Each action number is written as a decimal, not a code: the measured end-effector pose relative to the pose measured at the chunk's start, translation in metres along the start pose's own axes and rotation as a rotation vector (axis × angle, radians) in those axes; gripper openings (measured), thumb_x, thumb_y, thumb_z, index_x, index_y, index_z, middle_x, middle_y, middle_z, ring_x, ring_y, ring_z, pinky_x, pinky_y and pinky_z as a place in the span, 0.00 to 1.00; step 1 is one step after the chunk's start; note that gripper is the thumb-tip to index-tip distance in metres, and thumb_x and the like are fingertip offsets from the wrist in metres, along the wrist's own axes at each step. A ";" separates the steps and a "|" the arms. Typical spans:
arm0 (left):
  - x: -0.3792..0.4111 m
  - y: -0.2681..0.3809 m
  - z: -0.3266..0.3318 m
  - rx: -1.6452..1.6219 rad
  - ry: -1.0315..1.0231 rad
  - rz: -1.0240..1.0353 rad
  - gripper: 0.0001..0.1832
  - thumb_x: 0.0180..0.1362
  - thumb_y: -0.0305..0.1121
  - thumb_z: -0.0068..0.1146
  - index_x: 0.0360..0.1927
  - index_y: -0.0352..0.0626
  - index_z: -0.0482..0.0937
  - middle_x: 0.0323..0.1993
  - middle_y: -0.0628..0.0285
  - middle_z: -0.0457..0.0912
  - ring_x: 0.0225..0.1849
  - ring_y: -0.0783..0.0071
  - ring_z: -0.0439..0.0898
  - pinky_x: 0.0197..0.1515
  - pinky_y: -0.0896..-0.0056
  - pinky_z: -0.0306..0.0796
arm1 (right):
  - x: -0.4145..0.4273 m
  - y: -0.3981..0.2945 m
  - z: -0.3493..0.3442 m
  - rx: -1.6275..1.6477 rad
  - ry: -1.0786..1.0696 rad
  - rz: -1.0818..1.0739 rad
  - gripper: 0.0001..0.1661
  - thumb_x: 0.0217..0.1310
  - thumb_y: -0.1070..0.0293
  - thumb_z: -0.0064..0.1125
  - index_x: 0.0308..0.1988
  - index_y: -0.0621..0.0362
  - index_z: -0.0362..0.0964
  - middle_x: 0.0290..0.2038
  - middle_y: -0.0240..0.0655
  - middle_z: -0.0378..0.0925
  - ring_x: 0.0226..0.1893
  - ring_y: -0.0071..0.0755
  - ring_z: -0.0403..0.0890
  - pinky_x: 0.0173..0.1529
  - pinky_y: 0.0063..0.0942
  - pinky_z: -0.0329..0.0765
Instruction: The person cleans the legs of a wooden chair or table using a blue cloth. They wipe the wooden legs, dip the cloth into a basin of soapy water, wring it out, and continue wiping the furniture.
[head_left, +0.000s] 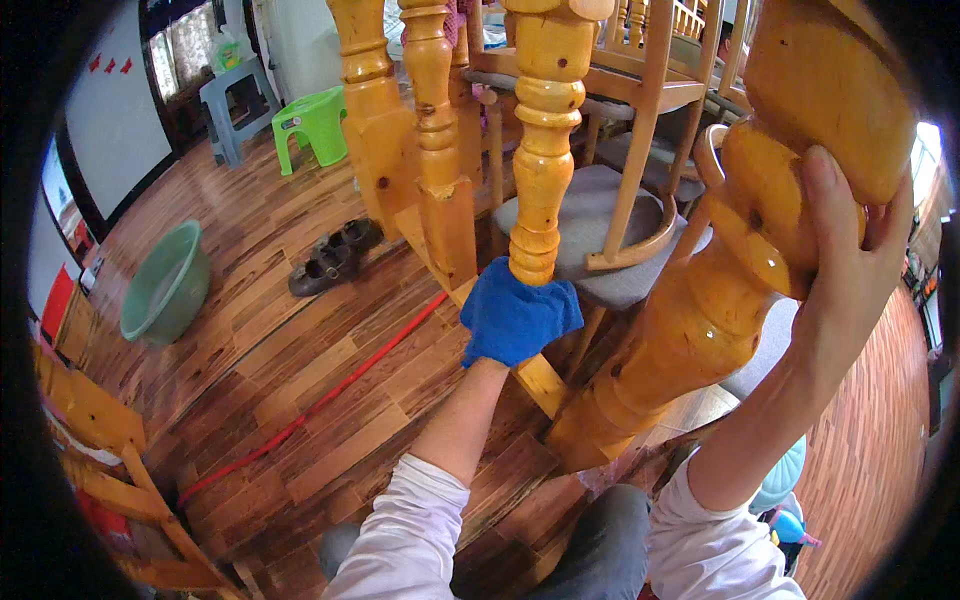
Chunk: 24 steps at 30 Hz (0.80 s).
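Observation:
My left hand (504, 341) is wrapped in a blue cloth (517, 311), which hides its fingers. The cloth presses around the lower end of a turned, varnished wooden baluster (546, 157), just above a low wooden rail (541, 381). My right hand (855, 225) grips a thick turned wooden post (682, 315) at the right, its thumb lying on a rounded section and its other fingers curling behind. More turned balusters (439, 150) stand left of the cloth, fixed to the same rail.
Wooden chairs with grey seats (592, 225) stand behind the balusters. On the wood-look floor are dark shoes (334, 259), a green basin (166, 289), a red strip (322, 416), a green stool (311, 127) and a grey stool (238, 105). A wooden chair (135, 487) stands lower left.

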<state>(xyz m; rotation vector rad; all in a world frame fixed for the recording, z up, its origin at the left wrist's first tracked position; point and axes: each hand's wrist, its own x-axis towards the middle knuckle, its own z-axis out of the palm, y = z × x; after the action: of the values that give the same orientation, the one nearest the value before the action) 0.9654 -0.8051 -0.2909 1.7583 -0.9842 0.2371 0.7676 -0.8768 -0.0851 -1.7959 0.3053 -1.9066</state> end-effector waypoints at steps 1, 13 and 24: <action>0.001 -0.001 -0.001 -0.002 -0.005 0.002 0.08 0.42 0.38 0.59 0.20 0.45 0.78 0.23 0.51 0.79 0.29 0.50 0.79 0.32 0.55 0.72 | 0.001 0.001 0.001 -0.015 0.004 -0.007 0.36 0.51 0.55 0.68 0.56 0.58 0.65 0.48 0.41 0.73 0.49 0.34 0.76 0.53 0.28 0.73; 0.001 -0.011 -0.008 0.030 -0.035 -0.013 0.09 0.43 0.39 0.59 0.23 0.44 0.79 0.24 0.50 0.80 0.30 0.50 0.80 0.33 0.55 0.73 | 0.029 0.047 -0.009 0.245 -0.036 0.119 0.35 0.57 0.49 0.57 0.58 0.58 0.64 0.51 0.42 0.73 0.51 0.38 0.77 0.54 0.34 0.75; -0.008 0.002 0.002 0.126 0.151 -0.130 0.11 0.44 0.40 0.60 0.25 0.43 0.80 0.25 0.49 0.81 0.32 0.49 0.80 0.34 0.55 0.74 | 0.025 0.076 -0.003 0.390 0.023 0.207 0.33 0.62 0.47 0.50 0.57 0.59 0.64 0.53 0.43 0.72 0.52 0.41 0.77 0.55 0.38 0.76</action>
<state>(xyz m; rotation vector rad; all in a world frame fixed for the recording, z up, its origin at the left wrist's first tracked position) 0.9579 -0.8031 -0.2951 1.8809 -0.7575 0.3503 0.7794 -0.9545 -0.1006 -1.4292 0.1099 -1.7041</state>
